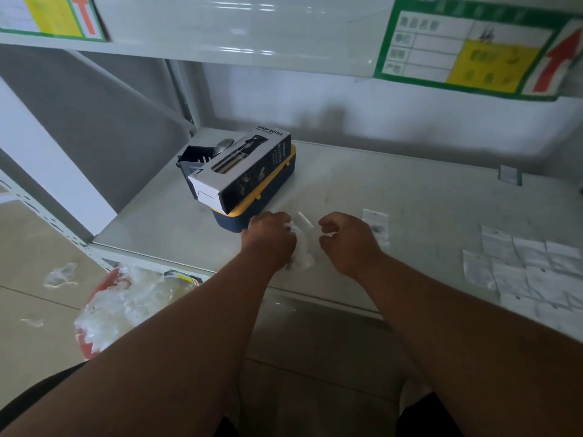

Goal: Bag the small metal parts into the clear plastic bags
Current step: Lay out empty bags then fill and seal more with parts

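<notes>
— At the pale grey metal shelf (pixel 394 197): what do the hands hold?

— The left hand (pixel 269 236) grips a crumpled clear plastic bag (pixel 303 247), fingers curled round its left edge. The right hand (pixel 348 241) is curled too, just right of the bag; whether it pinches a small metal part cannot be told.

— How does the bag lie?

— Long axis running away from the person, between both hands, just in front of the navy-and-yellow plastic box (pixel 252 212). Filled flat bags (pixel 533 272) lie well right of that box.
</notes>
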